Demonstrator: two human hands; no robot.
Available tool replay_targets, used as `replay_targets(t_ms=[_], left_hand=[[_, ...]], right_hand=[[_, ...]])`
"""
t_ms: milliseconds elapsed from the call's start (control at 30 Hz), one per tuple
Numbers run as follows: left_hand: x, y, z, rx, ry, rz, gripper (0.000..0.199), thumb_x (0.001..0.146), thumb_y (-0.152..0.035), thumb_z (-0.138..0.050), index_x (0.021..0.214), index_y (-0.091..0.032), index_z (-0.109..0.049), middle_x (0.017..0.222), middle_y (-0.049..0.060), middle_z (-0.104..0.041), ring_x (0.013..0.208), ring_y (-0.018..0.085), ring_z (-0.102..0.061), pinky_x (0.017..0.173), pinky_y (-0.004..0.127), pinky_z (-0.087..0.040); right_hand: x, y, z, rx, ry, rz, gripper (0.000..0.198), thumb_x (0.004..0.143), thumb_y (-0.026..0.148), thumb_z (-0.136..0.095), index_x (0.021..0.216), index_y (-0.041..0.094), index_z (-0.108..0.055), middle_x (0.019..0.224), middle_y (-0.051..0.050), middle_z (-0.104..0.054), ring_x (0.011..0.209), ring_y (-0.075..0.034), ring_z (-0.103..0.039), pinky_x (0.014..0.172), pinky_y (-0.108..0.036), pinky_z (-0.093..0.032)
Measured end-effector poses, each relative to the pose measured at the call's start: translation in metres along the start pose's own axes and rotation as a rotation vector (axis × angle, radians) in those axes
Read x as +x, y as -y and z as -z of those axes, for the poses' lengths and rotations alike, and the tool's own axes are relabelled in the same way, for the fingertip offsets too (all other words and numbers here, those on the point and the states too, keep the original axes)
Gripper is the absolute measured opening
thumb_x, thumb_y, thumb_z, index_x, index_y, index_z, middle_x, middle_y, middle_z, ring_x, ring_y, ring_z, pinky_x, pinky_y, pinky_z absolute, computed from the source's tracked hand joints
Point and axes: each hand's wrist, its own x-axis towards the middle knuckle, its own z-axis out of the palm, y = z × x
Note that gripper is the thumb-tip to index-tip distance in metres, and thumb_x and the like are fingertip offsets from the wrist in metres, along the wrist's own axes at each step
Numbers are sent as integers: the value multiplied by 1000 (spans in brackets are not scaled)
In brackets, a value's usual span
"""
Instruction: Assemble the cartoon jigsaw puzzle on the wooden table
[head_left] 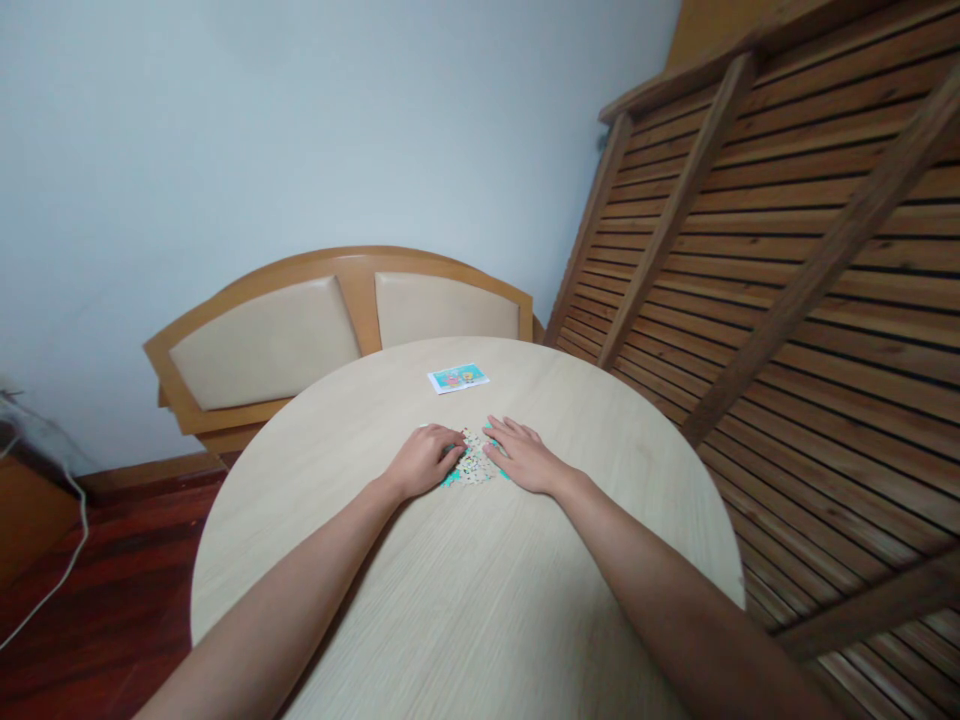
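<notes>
A pile of small jigsaw puzzle pieces lies on the round wooden table, mostly pale sides with some turquoise ones. Against the pile's left side rests my left hand, its fingers bent downward and the thumb apart from them. My right hand lies flat at the right side, fingers stretched over the edge pieces, holding nothing. Some pieces are hidden under both hands. Beyond the pile is a turquoise picture card with cartoon figures, untouched by either hand.
Past the table stands a wooden headboard with cream padded panels, against a pale wall. A slatted wooden frame leans at the right. On the left, a white cable hangs down over the dark red floor.
</notes>
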Motion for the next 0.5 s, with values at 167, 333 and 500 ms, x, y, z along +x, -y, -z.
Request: replay_targets(t_ms=[167,333,500], left_hand=[[-1,2,1,7,-3,1,26,100,-32,-46,106,-23,-70,112,5,-73,104,20,-65,96,34,-48],[-3,2,1,6,5,15,26,100,-32,-46,103,-22,-69,108,5,-74,102,21,-66,95,34,-48],[-1,0,1,-18,9,15,22,99,-30,-49,105,-23,-69,104,5,-74,99,21,-66,93,33,-48]], right_hand=[[-2,-8,9,-35,-6,-4,55,100,57,-33,142,28,-54,163,-7,-25,149,-33,-23,118,-54,-21],[-2,-15,15,-39,-128,60,42,98,49,-44,124,27,-69,152,-8,-46,141,-28,-38,116,-47,-28],[0,-2,7,19,-123,167,44,102,42,-39,140,29,-55,149,-4,-50,140,-25,-40,116,-47,-28]])
